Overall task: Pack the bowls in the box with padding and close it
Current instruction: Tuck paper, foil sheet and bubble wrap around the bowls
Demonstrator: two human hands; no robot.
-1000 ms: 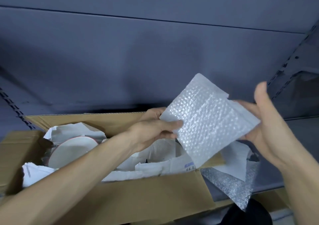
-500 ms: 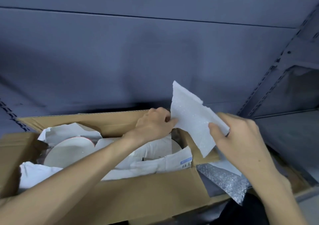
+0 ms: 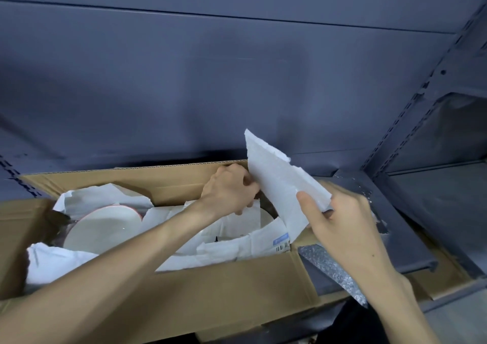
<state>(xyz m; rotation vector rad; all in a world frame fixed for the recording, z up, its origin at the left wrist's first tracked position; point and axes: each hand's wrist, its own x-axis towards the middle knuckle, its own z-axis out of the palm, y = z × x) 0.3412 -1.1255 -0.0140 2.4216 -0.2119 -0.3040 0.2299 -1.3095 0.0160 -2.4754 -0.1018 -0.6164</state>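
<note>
Two hands on one padding sheet (image 3: 276, 182): left hand (image 3: 229, 189) pinching its 9 o'clock edge w/ curled fingers, right hand (image 3: 340, 222) clamped on the 5 o'clock corner, thumb on top. Sheet held tilted above the right end of the box (image 3: 224, 296), upper corner poking up toward 12. White foam/bubble wrap by the look: near weightless, floppy, torn ragged edge, prob. slick film, so best gripped by edges or corners w/ a pinch, no squeeze needed; likely to fold or spring back once tucked, so needs pressing down between bowl and cardboard wall. Bowls already inside: red-rimmed bowl (image 3: 105, 225) at 9 o'clock end, nested in white paper (image 3: 87, 196); second bowl (image 3: 266, 215) at 3 o'clock end, mostly hidden under paper and left wrist. Ceramic by the look, so heavy-ish, rigid, fragile, glazed = slippery; if moved, grab rim w/ both hands, no knocking together. Spare bubble wrap strip (image 3: 332, 272) lying outside box near 4 o'clock. Flaps open, closing not yet started.
</note>
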